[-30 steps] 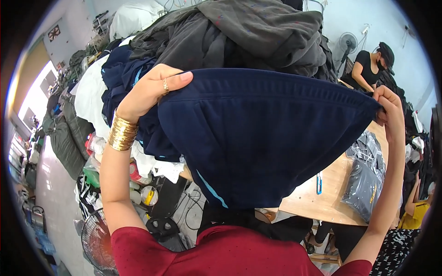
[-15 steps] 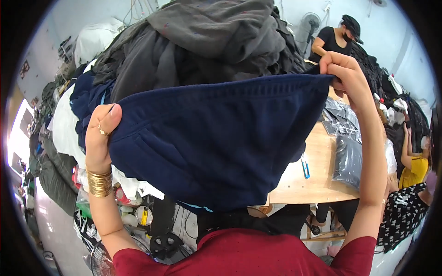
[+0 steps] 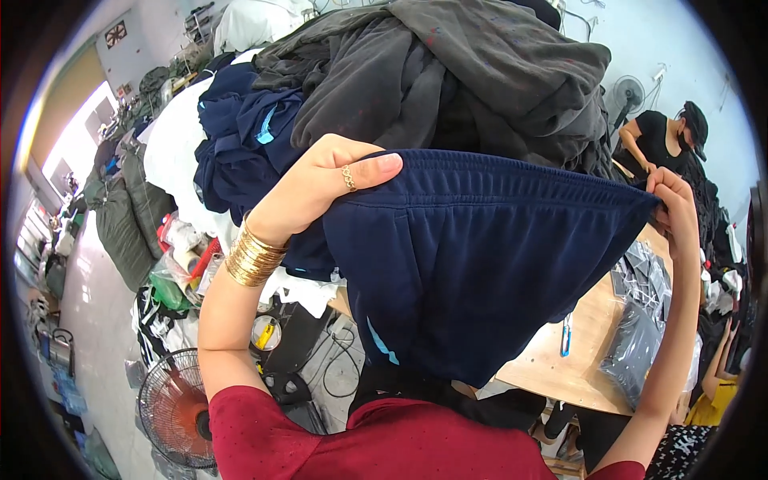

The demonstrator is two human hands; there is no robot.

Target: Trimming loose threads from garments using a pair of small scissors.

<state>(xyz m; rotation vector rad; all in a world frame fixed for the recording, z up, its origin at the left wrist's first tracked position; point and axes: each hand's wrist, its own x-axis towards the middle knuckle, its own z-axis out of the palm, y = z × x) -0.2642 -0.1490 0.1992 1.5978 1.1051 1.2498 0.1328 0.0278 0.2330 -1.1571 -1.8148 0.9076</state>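
Note:
Navy shorts [image 3: 480, 272] with a gathered elastic waistband and a light blue strip near the lower left hang between my two hands. My left hand [image 3: 332, 180] pinches the left end of the waistband, thumb on top and its other fingers behind the cloth. At the far right end, my right hand [image 3: 674, 208] grips the waistband's corner. The band is pulled out wide, sloping slightly down to the right. The lower part of the shorts hangs in front of my body and covers part of the table.
A tall heap of dark grey cloth [image 3: 520, 72] rises ahead, with navy garments [image 3: 248, 144] at its left. On the wooden table [image 3: 536, 372] lie a blue cutter [image 3: 566, 340] and a plastic-wrapped package [image 3: 632, 352]. A floor fan [image 3: 176, 408] stands lower left; a co-worker [image 3: 656, 144] is far right.
My view has swung left, so the scene sits further right. My left hand has turned and its thumb now lies across the waistband, whose gathered side faces me more fully.

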